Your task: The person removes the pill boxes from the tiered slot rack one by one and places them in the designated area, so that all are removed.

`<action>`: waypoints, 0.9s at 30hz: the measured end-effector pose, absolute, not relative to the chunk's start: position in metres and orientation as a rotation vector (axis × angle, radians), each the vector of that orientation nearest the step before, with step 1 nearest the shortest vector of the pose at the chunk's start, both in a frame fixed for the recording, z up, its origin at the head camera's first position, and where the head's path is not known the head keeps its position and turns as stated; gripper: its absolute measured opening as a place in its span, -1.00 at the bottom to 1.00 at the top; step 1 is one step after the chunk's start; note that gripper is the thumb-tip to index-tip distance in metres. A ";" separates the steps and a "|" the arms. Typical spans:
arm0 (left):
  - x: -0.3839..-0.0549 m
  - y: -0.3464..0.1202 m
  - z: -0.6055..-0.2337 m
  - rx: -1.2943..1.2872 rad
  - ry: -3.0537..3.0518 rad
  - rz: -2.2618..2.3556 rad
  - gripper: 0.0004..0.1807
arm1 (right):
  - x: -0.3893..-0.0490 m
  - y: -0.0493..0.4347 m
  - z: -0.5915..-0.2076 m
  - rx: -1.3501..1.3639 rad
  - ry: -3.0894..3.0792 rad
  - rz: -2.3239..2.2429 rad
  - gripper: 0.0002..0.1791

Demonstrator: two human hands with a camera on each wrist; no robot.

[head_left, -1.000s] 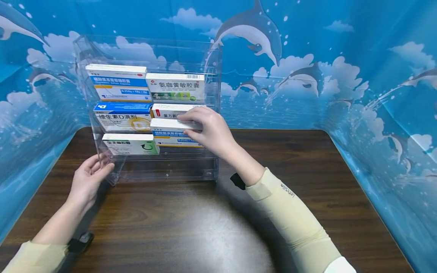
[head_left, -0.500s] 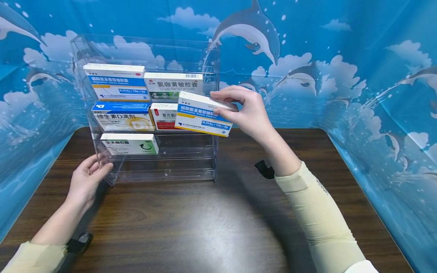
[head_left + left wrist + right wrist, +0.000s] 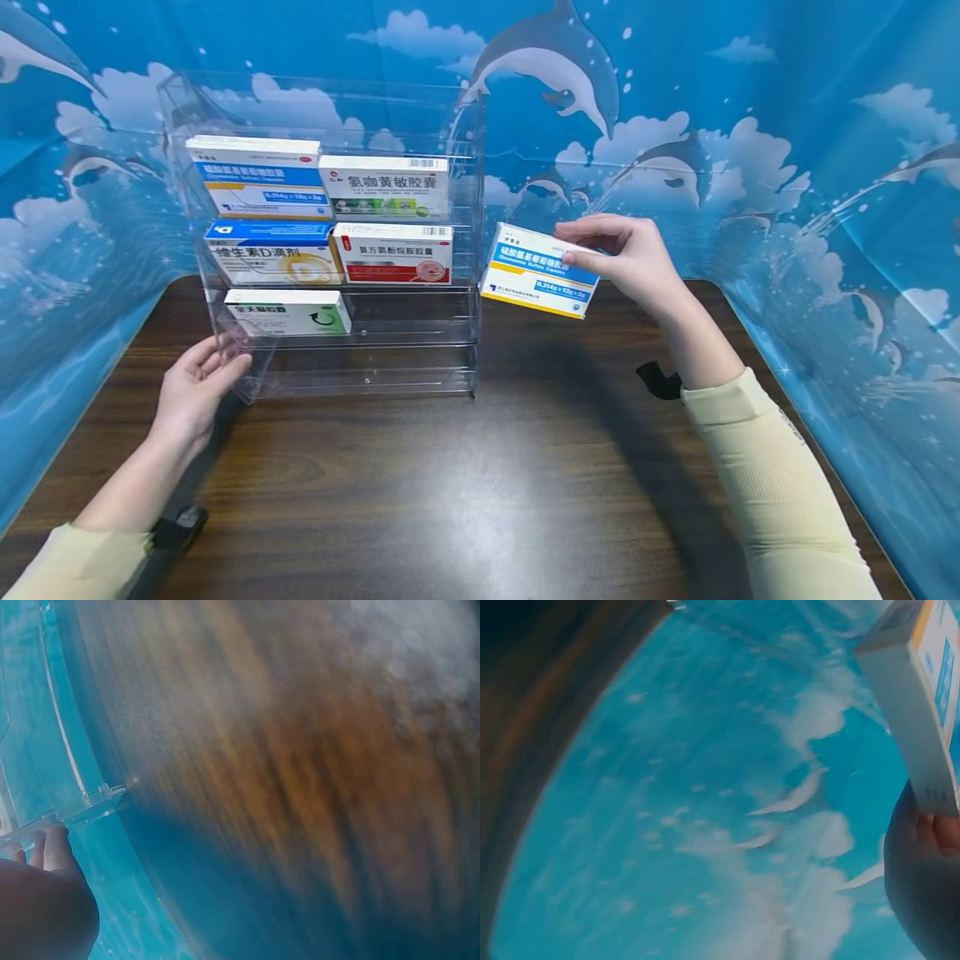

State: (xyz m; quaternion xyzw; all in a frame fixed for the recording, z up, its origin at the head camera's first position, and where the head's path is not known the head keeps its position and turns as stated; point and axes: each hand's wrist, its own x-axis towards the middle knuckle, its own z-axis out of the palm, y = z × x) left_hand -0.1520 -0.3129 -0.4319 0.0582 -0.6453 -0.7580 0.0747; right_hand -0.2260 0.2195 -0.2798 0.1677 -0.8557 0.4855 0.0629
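Observation:
My right hand (image 3: 632, 257) pinches a white, blue and yellow medicine box (image 3: 528, 279) by its upper right end. The box hangs tilted in the air just right of the clear acrylic display rack (image 3: 405, 383). In the right wrist view, a narrow white side of the medicine box (image 3: 907, 712) rises above the fingers. My left hand (image 3: 191, 390) grips the rack's lower left side panel between thumb and fingers. From the left wrist view, the fingers of that hand (image 3: 52, 892) lie against the transparent panel edge (image 3: 90, 804).
Medicine boxes stand on three tiers: a blue-white box (image 3: 258, 179) and a green-white box (image 3: 386, 187) on top, a vitamin D box (image 3: 273, 258) and a red-white box (image 3: 393, 257) in the middle, a white-green box (image 3: 288, 317) below. A dolphin-print curtain (image 3: 675, 100) surrounds the wooden table (image 3: 420, 483).
My right hand has lifted the blue-and-yellow medicine box off the rack's lower right tier and carried it to the right. The red-white box behind it now shows fully. My left hand stays in place.

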 end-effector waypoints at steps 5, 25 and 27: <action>-0.152 -0.312 -0.431 0.214 -1.978 -2.247 -0.55 | -0.233 0.239 -0.307 0.487 -2.685 1.528 -0.63; -0.150 -0.311 -0.429 0.263 -2.012 -2.189 -0.57 | -0.284 0.239 -0.404 0.349 -2.981 1.546 -0.60; -0.150 -0.311 -0.429 0.250 -2.003 -2.191 -0.56 | -0.290 0.237 -0.409 0.333 -2.999 1.553 -0.60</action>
